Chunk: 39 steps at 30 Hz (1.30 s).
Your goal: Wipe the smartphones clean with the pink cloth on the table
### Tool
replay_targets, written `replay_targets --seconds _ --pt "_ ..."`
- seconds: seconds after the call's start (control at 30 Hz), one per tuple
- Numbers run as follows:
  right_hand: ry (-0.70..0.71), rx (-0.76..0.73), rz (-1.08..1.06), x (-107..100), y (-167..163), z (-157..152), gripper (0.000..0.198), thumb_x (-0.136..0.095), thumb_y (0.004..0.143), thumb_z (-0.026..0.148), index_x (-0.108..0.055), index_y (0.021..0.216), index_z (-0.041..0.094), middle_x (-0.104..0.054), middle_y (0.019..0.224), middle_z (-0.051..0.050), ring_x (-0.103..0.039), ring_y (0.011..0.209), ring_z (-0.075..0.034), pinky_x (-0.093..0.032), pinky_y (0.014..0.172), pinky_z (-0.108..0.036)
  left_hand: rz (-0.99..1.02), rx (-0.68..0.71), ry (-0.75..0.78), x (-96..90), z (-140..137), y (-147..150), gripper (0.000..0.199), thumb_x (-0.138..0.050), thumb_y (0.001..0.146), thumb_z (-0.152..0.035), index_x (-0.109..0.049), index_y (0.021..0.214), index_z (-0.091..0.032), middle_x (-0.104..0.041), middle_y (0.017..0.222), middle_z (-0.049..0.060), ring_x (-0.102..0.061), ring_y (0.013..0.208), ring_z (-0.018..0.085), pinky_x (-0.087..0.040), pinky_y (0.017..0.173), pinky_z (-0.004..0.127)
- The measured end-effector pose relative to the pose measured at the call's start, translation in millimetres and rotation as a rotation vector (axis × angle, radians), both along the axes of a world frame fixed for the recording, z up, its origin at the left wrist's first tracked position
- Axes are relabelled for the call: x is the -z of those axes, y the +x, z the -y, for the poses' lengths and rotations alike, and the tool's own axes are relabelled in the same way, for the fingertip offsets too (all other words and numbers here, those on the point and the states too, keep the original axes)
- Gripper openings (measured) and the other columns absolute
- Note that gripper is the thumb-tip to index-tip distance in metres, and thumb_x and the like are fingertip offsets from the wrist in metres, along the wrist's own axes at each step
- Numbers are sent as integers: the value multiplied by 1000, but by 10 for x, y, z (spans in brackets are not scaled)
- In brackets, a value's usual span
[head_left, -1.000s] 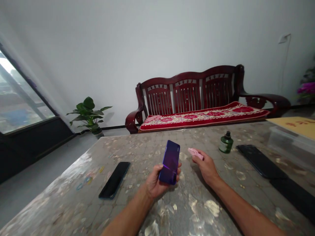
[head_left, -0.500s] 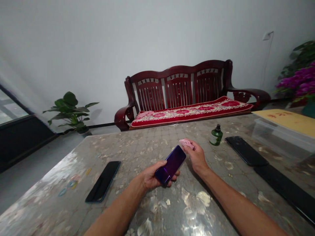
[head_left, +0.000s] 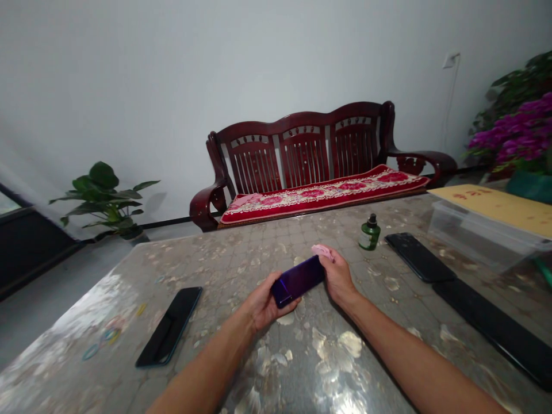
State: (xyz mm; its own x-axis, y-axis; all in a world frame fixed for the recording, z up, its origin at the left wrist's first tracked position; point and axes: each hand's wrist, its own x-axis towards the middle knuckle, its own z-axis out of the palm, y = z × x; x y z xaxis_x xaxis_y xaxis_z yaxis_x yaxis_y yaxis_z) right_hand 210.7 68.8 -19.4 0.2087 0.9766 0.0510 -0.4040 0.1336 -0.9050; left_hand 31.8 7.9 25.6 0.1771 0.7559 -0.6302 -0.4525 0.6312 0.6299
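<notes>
Before you stretches the patterned surface [head_left: 241, 259]. Above it, your left hand [head_left: 262, 305] clasps one end of the purple phone [head_left: 299, 282], while your right hand [head_left: 340, 280] is at the other end. A green bottle [head_left: 370, 236] stands beyond your right hand, which pinches a small pink cloth [head_left: 321, 250].

Purple phone [head_left: 298, 282] beside pink cloth [head_left: 321, 251]

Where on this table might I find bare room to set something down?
Bare table shows between the purple phone and the bench, and between the right forearm and the black slabs. The far right is crowded with those slabs, the clear box and green bottle.
</notes>
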Motion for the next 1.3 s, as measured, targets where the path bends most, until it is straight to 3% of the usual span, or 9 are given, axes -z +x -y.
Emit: replay_targets --seconds 0.17,0.33,0.4,0.5,0.67,0.8,0.97,1.13,1.3 --pt "-22 34 46 7 -27 0 33 -63 65 28 -71 96 20 -76 105 -6 -67 104 -25 -48 101 -39 -182 -186 170 42 22 115 22 -55 93 -25 -56 114 -18 -68 93 6 -68 77 18 -61 71 36" --pt "-17 60 64 26 -41 -27 33 -62 64 28 -70 95 20 -76 105 -6 -67 102 -25 -48 99 -38 -478 -235 521 247 -9 101 71 -69 77 -20 -39 141 -19 -56 136 13 -60 117 23 -48 103 37" --pt "-20 64 73 38 -43 -38 33 -62 64 28 -71 94 20 -76 104 -6 -68 101 -24 -48 99 -38 -714 -174 646 352 -11 63 86 -74 70 -20 -34 146 -15 -47 146 16 -50 131 27 -37 114 40" --pt "-11 77 104 52 -49 -48 33 -62 64 30 -71 93 18 -76 102 -7 -68 99 -24 -49 97 -38 -1019 -57 795 502 -16 3 91 -74 67 -24 -32 147 -12 -45 145 18 -43 137 32 -30 118 48" --pt "-9 79 130 76 -67 -70 31 -63 65 31 -72 92 18 -76 100 -7 -68 97 -23 -49 94 -36 -1245 26 1016 688 -62 -59 88 -71 67 -20 -33 146 -17 -41 146 15 -39 140 33 -29 118 53" --pt "-19 57 154 106 -60 -99 31 -64 66 33 -72 93 18 -76 100 -8 -68 95 -24 -51 89 -36 -1301 82 1089 744 -91 -110 86 -70 70 -15 -31 147 -19 -38 147 16 -39 140 33 -31 117 53" --pt "-25 18 223 149 -13 -136 35 -61 66 33 -71 96 17 -76 100 -7 -68 93 -23 -51 86 -34 -1331 173 1139 652 -83 -181 84 -71 75 -20 -30 149 -20 -45 144 15 -46 135 32 -38 113 51" --pt "22 -4 353 222 32 -198 31 -58 71 34 -70 95 19 -76 98 -7 -68 92 -23 -51 85 -35 -1429 277 1148 510 -66 -217 84 -72 77 -25 -30 150 -21 -54 139 15 -54 128 30 -45 108 47" --pt "86 11 580 278 99 -252 29 -53 75 30 -70 97 20 -75 99 -7 -67 94 -23 -51 90 -38 -1567 294 1187 492 -62 -212 81 -73 76 -30 -37 147 -19 -61 133 14 -60 119 30 -49 102 45"
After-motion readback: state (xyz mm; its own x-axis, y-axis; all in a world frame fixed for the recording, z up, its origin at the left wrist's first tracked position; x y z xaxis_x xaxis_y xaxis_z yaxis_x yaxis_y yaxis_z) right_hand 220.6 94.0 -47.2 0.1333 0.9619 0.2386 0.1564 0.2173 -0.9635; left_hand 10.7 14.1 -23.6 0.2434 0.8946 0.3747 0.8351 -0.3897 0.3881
